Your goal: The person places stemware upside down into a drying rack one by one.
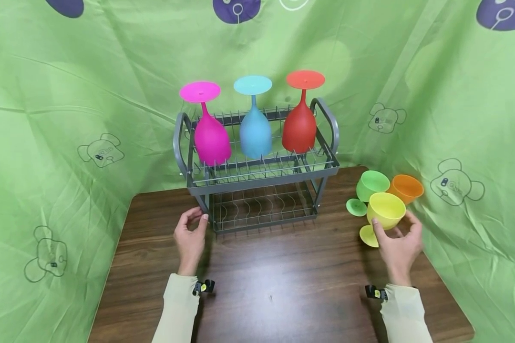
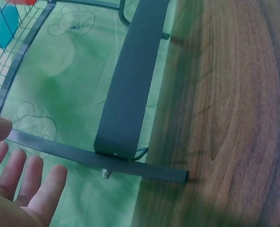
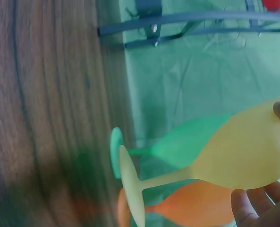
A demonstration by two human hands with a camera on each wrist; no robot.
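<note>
On the right side of the table, my right hand [image 1: 400, 247] grips a yellow goblet [image 1: 386, 212] by its bowl, thumb on one side and fingers on the other. The goblet is upright, its foot facing down. Close behind it stand a green goblet [image 1: 372, 186] and an orange goblet [image 1: 406, 188], both upright. My left hand [image 1: 190, 238] is beside the front left leg of a dark two-tier dish rack [image 1: 263, 178], fingers loosely bent and holding nothing. In the left wrist view its fingers [image 2: 47, 194] lie near the rack's post.
Upside down on the rack's upper tier are a magenta goblet [image 1: 212, 138], a blue goblet [image 1: 256, 133] and a red goblet [image 1: 299, 128]. The lower tier has wavy wire dividers [image 1: 257, 205]. Green patterned cloth [image 1: 90, 95] hangs around the wooden table [image 1: 257, 286].
</note>
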